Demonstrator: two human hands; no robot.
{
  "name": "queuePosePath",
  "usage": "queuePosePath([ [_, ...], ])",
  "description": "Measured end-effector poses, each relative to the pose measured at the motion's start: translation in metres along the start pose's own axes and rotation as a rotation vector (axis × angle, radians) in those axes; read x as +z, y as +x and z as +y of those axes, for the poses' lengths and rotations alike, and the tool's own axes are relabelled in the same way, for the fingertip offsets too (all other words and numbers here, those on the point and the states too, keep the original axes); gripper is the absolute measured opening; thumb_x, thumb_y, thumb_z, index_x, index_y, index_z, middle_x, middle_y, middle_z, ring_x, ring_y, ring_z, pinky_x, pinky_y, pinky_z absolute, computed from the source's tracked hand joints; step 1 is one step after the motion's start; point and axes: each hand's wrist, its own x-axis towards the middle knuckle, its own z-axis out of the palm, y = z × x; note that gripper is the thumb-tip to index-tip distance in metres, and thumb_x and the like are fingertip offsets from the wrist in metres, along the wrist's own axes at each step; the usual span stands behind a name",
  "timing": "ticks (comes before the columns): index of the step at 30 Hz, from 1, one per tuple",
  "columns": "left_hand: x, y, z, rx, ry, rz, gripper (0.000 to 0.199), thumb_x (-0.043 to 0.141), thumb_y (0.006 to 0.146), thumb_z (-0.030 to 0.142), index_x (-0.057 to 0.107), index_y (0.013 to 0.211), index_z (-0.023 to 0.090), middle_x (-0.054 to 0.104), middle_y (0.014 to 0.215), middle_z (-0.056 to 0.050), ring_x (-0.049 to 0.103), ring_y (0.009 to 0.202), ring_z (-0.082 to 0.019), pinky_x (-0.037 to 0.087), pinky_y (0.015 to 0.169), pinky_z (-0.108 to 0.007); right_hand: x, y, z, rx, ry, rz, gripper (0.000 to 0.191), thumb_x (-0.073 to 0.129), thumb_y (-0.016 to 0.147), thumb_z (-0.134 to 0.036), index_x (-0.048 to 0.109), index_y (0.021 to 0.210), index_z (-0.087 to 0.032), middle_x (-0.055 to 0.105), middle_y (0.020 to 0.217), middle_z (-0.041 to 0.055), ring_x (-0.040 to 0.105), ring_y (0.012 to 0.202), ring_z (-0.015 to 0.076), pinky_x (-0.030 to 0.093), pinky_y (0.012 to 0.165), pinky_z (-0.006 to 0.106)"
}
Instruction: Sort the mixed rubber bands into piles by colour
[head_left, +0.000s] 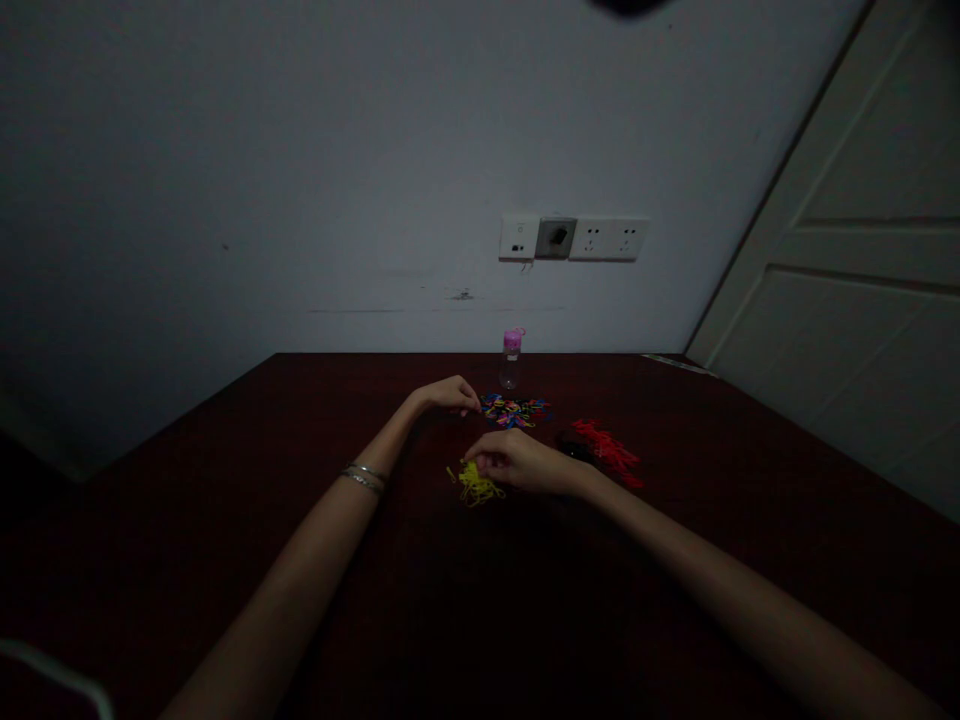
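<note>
Loops [478, 486], yellow, lie just under the right hand [517, 460], fingers curled, whether gripping I cannot tell.

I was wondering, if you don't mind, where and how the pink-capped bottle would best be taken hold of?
Probably around the bottle, on its clear body below the pink cap, coming from the right. It stands upright and slim, so fingers could likely wrap it; the wall is behind, the multicoloured pile lies in front, and the left hand is at front left.
</note>
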Motion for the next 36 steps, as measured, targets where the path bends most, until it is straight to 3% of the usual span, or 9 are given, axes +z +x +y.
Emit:
queuePosePath([
  [4, 0.0, 0.0, 0.0, 0.004, 0.012, 0.018, 0.03, 0.057, 0.065, 0.031, 0.067, 0.082, 0.009, 0.052, 0.05, 0.001, 0.036, 0.041, -0.004, 0.024, 0.042, -0.018, -0.019, -0.002, 0.013, 0.036, 0.04, 0.075, 0.027, 0.049, 0.075, -0.011, 0.062, 0.098, -0.014, 0.064, 0.079, 0.0037, 0.056, 0.067, 0.0108, 0.044, 0.062, 0.022],
  [10, 0.01, 0.006, -0.001, 0.033, 0.011, 0.078, 0.032, 0.061, 0.062, 0.035, 0.066, 0.079, 0.009, 0.053, 0.053, 0.001, 0.041, 0.046, -0.006, 0.028, 0.046, -0.019, -0.052, -0.018, 0.067, 0.226, -0.045, 0.256, 0.023, 0.05, 0.076, -0.019, 0.063, 0.094, -0.014, 0.065, 0.081, 0.0044, 0.057, 0.071, 0.0137, 0.045, 0.067, 0.026],
  [17, 0.024, 0.017, 0.001, 0.06, 0.155, 0.168, 0.033, 0.066, 0.059, 0.038, 0.065, 0.077, 0.01, 0.051, 0.054, 0.002, 0.041, 0.05, -0.007, 0.028, 0.048, -0.019, -0.058, -0.04, 0.119, 0.373, -0.207, 0.253, 0.024, 0.049, 0.074, -0.016, 0.064, 0.092, -0.014, 0.066, 0.087, 0.0072, 0.059, 0.075, 0.0166, 0.045, 0.069, 0.028],
  [24, 0.025, 0.02, -0.006, 0.118, 0.184, 0.207, 0.019, 0.059, 0.063, 0.024, 0.066, 0.075, 0.011, 0.057, 0.063, 0.0, 0.045, 0.056, -0.008, 0.033, 0.053, -0.019, -0.054, -0.041, 0.124, 0.387, -0.271, 0.231, 0.023, 0.049, 0.075, -0.019, 0.064, 0.092, -0.015, 0.065, 0.089, 0.0077, 0.059, 0.077, 0.0175, 0.044, 0.072, 0.029],
  [36, 0.014, 0.014, -0.004, 0.134, 0.028, 0.191, 0.024, 0.06, 0.062, 0.028, 0.07, 0.073, 0.008, 0.061, 0.061, -0.003, 0.045, 0.054, -0.008, 0.033, 0.054, -0.02, -0.054, -0.042, 0.126, 0.409, -0.298, 0.203, 0.021, 0.05, 0.076, -0.02, 0.064, 0.092, -0.018, 0.066, 0.093, 0.0059, 0.06, 0.082, 0.0172, 0.045, 0.075, 0.027],
])
